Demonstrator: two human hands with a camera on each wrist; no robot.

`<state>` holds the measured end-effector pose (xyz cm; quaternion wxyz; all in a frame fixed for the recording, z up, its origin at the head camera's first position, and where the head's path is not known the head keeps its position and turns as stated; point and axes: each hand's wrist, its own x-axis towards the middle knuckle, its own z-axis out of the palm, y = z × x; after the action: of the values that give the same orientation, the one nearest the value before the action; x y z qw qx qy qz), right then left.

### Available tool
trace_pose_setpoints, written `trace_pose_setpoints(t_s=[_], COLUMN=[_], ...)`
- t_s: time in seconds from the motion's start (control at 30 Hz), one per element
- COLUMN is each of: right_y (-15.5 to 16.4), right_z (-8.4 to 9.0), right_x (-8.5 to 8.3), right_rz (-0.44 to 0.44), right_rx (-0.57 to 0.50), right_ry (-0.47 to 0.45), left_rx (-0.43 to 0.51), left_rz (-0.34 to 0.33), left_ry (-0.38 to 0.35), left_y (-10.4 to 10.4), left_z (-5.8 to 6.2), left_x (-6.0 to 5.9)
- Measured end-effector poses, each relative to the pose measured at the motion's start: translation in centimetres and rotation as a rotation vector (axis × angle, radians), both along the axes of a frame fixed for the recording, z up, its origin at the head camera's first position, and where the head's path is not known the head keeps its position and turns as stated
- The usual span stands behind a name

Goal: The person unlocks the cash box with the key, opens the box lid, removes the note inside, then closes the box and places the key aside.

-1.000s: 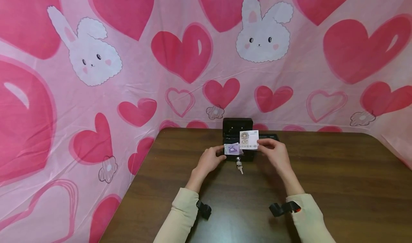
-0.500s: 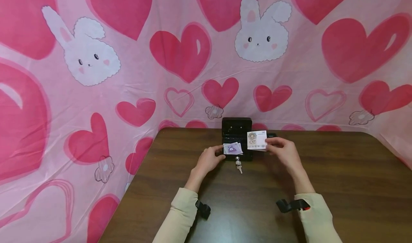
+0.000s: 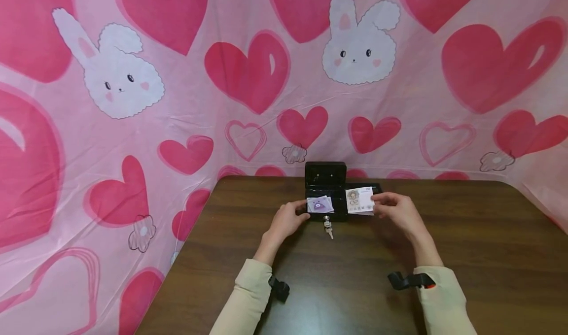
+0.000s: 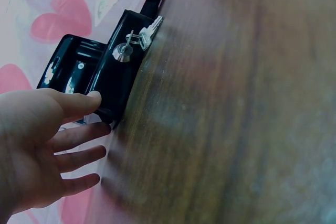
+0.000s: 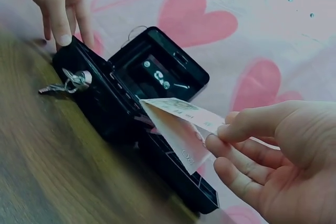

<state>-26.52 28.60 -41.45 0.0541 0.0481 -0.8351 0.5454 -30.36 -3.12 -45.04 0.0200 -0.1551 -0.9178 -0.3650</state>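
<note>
Brown wood-grain table point(image 3: 337, 295), 1 open black box point(image 3: 339, 209) near the far edge, black tray point(image 5: 170, 177) apparently beside it

We look into a draped, booth-like corner.
Creased pink fabric sheeting point(image 3: 308, 89) printed with deep-pink hearts point(image 3: 248, 74) and white cartoon rabbit faces point(image 3: 360, 44) hangs behind and to the left of a dark brown, wood-grained table point(image 3: 337, 276); we cannot tell whether this is a home, an office or a studio.
</note>
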Motion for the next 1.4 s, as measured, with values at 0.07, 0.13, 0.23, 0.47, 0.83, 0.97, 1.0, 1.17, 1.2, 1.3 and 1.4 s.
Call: trace_pose_setpoints(t_s=[0.07,0.13,0.23,0.47,0.83,0.97,1.0,1.17,1.2,1.3,1.4], right_y=[0.2,0.5,0.8,1.2,0.9,0.8,0.8,0.9,0.9,1.0,1.0], right_z=[-0.1,-0.2,-0.3,-0.7,-2.0,-2.4,-2.4,-2.8,-2.9,-2.9,-2.7], right_x=[0.0,0.0,0.0,-0.1,-0.4,-0.5,-0.5,-0.7,-0.7,-0.6,-0.4], right_rz=[0.015,0.028,0.039,0.068,0.111,0.097,0.09,0.076,0.076,0.076,0.073], right_rx=[0.001,0.004,0.005,0.03,0.03,0.053,0.057,0.11,0.122,0.164,0.196], right_ry=[-0.009,-0.022,-0.046,-0.105,-0.171,-0.177,-0.183,-0.199,-0.199,-0.188,-0.166], left_rx=[0.004,0.003,-0.001,-0.003,-0.004,-0.004,-0.004,-0.014,-0.017,-0.025,-0.028], left_rz=[-0.001,0.001,0.003,0.004,0.003,0.003,0.003,0.007,0.007,0.007,0.006], left_ry=[-0.004,-0.003,0.006,0.006,0.011,0.013,0.014,0.01,0.008,0.004,0.008], left_y=[0.0,0.0,0.0,0.0,0.0,0.1,0.1,0.1,0.1,0.0,0.0], left_z=[0.0,0.0,0.0,0.0,0.0,0.1,0.2,0.2,0.2,0.1,0.0], left_x=[0.0,0.0,0.0,0.0,0.0,-0.1,-0.1,-0.2,-0.2,-0.3,-0.2])
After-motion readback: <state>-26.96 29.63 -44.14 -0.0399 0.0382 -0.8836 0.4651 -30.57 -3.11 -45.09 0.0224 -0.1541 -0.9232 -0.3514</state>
